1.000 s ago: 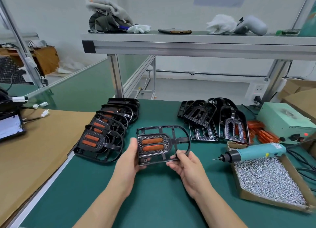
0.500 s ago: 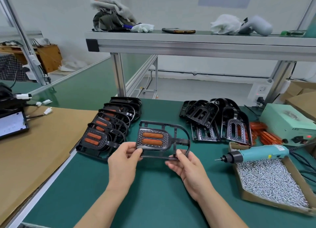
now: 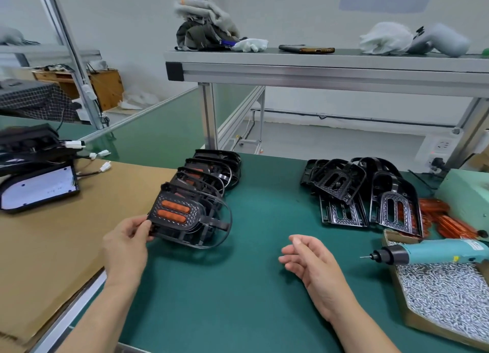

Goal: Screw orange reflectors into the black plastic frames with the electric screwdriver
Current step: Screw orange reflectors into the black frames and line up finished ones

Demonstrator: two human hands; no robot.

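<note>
black frame (image 3: 189, 221) – orange reflectors (image 3: 172, 211) fitted, tilted

A wide lane of bare green mat (image 3: 254, 286) is lying open down the middle of the bench, running from the near edge to the far edge. On the left, a row of finished frames (image 3: 211, 172) is bounding that lane. The frame (image 3: 185, 220) that the left hand (image 3: 127, 246) is pinching is covering the row's near end in this view. On the right, a pile of empty black frames (image 3: 344, 188) is crowding the far side, with loose orange reflectors (image 3: 444, 220) lying just beyond it. The electric screwdriver (image 3: 434, 250) is jutting leftward past the rim of the screw box (image 3: 423, 323), its bit pointing toward the right hand (image 3: 309, 257). That hand is hovering over open mat, holding nothing. The shelf (image 3: 317, 69) is capping the space overhead, and its post (image 3: 209, 114) is standing behind the row.
</note>
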